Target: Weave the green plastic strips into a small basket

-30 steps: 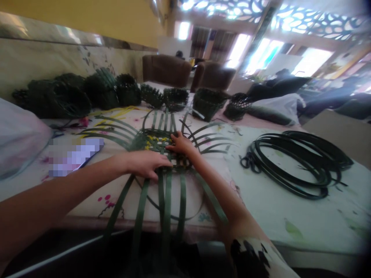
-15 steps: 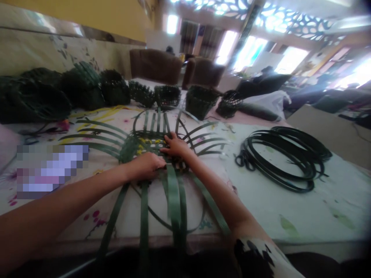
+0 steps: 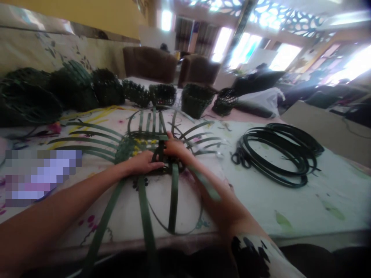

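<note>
A half-woven basket point(image 3: 123, 148) of flat green strips, with yellow strips in its middle, lies in front of me. Loose strip ends fan out from it on all sides. My left hand point(image 3: 143, 161) is closed at the near edge, its fingers around a green strip point(image 3: 161, 150) that is folded up over the weave. On the right side of the weave, my right hand point(image 3: 175, 150) is closed on the same folded strip; its fingertips are partly hidden. Another strip point(image 3: 174, 197) hangs toward me below the hands, and one crosses my right forearm.
Scissors point(image 3: 242, 158) lie beside a coil of dark green strips point(image 3: 292, 181) on the right. Several finished green baskets point(image 3: 197, 100) line the back. A blurred-out object point(image 3: 43, 175) is at the left. Brown chairs point(image 3: 149, 65) stand beyond the table point(image 3: 261, 208).
A strip that hung toward me is now folded up over the weave between my hands. My left hand's fingers have opened out around it. The view has shifted slightly to the right.
</note>
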{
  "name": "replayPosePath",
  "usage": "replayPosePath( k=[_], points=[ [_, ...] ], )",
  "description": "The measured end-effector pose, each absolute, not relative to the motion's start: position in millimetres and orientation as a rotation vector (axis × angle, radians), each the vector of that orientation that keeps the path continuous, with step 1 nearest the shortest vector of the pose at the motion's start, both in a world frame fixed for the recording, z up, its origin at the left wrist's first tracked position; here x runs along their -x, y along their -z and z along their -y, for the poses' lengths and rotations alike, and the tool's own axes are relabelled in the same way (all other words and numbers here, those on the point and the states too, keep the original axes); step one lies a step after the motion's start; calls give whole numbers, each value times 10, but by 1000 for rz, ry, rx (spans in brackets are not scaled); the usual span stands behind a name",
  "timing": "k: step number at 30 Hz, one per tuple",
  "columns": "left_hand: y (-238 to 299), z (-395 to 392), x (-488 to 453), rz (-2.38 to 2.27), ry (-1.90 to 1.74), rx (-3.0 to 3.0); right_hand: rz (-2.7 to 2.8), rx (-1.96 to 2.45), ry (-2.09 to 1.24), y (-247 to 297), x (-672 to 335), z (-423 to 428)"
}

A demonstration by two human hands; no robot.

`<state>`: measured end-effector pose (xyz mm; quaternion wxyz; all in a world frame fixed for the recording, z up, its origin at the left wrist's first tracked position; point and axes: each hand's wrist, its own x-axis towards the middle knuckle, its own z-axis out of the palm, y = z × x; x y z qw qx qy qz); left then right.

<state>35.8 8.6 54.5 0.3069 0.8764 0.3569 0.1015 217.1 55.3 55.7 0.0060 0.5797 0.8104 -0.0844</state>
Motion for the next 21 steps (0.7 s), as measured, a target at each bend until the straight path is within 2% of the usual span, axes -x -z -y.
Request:
replayPosePath(
  k=[5,11,17,21],
  points=[
    [-664,81,-351,-890,-186,-2534,-2561,-1795,237,-558,-2171,-545],
    [-786,273,-451,-522,-242,-2875,-2537,-1814,243,-588,-2159,-516],
    [-653,212,-492,-666,-397,-2589,-2534,-1810,238,-591,-2156,-520],
    [-638,69,-515,-717,-371,-2421,-2515,-1804,266,-599,-2159,-519]
  ],
)
